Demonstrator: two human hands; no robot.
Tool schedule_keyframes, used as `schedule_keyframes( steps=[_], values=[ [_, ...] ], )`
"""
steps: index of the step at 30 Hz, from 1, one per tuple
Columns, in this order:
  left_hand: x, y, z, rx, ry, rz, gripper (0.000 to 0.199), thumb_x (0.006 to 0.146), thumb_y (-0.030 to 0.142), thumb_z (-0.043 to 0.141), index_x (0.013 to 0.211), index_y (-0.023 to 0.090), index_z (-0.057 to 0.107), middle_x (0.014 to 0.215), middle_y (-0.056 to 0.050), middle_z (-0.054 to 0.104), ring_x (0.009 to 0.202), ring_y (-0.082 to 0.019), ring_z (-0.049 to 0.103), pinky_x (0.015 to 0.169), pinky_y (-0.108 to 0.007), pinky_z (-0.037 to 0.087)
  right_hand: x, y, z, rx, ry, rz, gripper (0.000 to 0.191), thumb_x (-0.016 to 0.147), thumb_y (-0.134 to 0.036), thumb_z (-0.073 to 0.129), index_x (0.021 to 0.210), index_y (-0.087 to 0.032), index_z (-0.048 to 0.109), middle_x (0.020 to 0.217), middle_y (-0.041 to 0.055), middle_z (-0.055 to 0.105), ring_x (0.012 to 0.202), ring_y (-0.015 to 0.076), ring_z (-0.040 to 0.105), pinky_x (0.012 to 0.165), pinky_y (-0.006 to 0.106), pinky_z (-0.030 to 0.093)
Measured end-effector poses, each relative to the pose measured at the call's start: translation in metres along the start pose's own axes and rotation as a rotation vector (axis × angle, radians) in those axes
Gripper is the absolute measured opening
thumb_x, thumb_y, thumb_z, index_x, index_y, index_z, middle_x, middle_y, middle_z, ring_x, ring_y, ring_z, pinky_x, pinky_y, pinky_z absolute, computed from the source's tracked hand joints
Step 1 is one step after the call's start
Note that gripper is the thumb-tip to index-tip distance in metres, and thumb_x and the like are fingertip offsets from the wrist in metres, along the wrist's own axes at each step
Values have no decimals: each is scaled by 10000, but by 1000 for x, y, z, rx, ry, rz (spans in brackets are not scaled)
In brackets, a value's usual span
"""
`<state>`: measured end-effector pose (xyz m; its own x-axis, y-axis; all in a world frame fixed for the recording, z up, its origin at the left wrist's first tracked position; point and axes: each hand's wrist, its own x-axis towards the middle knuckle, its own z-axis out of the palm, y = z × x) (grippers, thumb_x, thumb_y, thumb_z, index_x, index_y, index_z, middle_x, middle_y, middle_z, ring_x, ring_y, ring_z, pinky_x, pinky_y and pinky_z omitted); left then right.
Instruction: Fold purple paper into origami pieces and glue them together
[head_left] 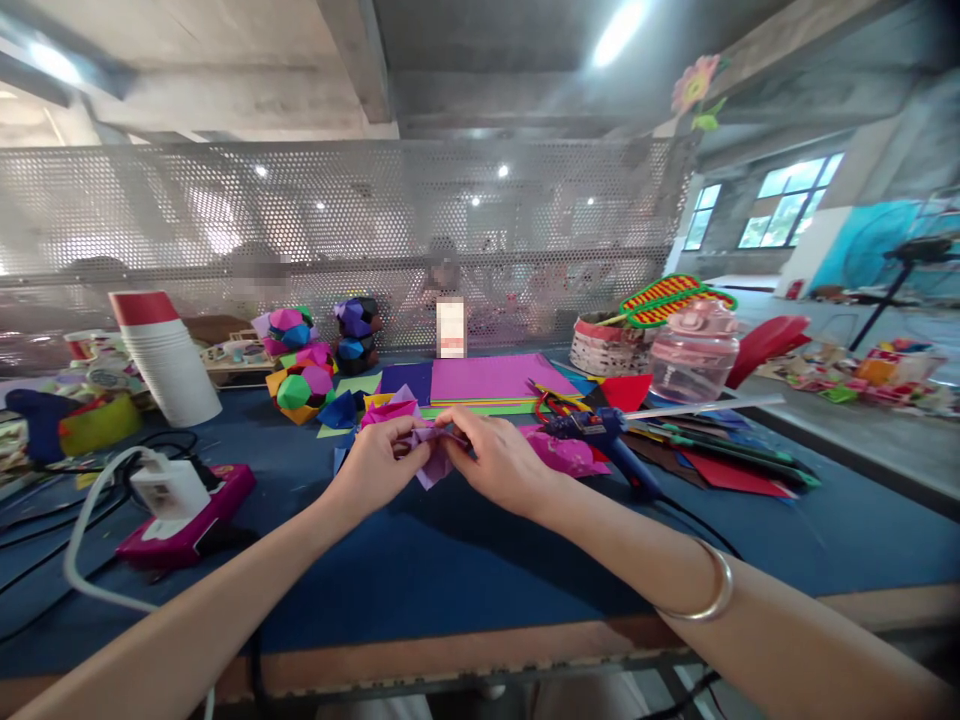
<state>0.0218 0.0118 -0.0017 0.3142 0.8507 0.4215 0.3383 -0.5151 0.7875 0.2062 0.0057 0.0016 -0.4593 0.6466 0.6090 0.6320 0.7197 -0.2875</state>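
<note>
Left hand: The left hand (382, 455) has thumb and fingers closed in a pinch on the left side of a lilac, creased, thin-sheet piece (429, 470).
Right hand: The right hand (499, 465) is nearly closed, thumb and fingertips at the piece's upper right edge; exact grip partly hidden.
Lilac piece: Held between the 2 hands, above a blue-topped table (450, 600). Judged very light, soft and easily creased, with little slip; best taken by its folded edges, using fingertip pressure only.
Just beyond the hands: 1 bright pink folded piece (394, 405); whether it joins the lilac piece cannot be told. Behind it, 1 flat purple sheet stack (499, 378).
Right of the hands: 1 blue glue gun (600, 430) with a dark cord; farther out, 1 clear pinkish plastic bottle (694, 355).
Left of the hands: Multicoloured faceted balls (304, 385); farther out, 1 magenta power strip (236, 490) and 1 stack of white cups (165, 360), tilted.
</note>
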Motion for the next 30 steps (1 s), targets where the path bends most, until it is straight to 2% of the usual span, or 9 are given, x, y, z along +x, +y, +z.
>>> schedule_keyframes(
  steps=[3,5,9,12,18,24,30],
  values=[
    [-1,4,0,-55,49,-23,304,788,237,632,1076,142,629,911,-53,686,752,-167,671,667,-260,563,3,4,-3,-35,49,55,163,920,-184,490,1071,-196,552,833,26,690,701,165,631,614,238,373],
    [-1,8,-2,-96,104,-49,357,794,289,647,1121,151,610,978,-67,675,701,-153,670,588,-240,564,5,7,-5,-34,93,106,149,913,-187,498,1050,-186,556,779,18,675,648,152,605,596,236,362],
    [-2,12,-6,-65,192,-59,274,825,360,622,940,118,681,772,-58,678,557,-124,630,457,-190,509,7,12,-6,-23,118,155,140,894,-175,511,1025,-190,559,764,9,669,618,139,579,596,233,357],
    [-1,11,-8,-60,228,-66,261,806,365,653,855,112,690,668,-45,666,517,-111,603,428,-171,480,6,11,-4,-22,115,142,141,895,-172,502,1021,-198,560,781,9,674,632,140,579,599,233,353],
    [0,8,-8,-116,257,-92,247,791,377,682,772,132,658,598,-18,650,491,-96,572,440,-167,473,6,9,-7,-32,106,148,155,899,-176,497,1036,-194,567,795,17,686,640,144,591,597,238,345],
    [-3,10,-7,-79,192,-84,240,775,356,692,678,148,623,562,-2,637,474,-91,545,447,-171,447,7,12,-8,-97,125,173,165,901,-198,492,1042,-200,578,789,14,697,681,174,622,596,250,330],
    [-3,13,-7,-99,240,-109,259,720,336,749,649,141,594,545,20,592,468,-67,504,438,-157,398,7,14,-9,-98,142,188,168,894,-198,500,1043,-198,579,780,11,697,663,169,615,586,251,320]
  ],
)
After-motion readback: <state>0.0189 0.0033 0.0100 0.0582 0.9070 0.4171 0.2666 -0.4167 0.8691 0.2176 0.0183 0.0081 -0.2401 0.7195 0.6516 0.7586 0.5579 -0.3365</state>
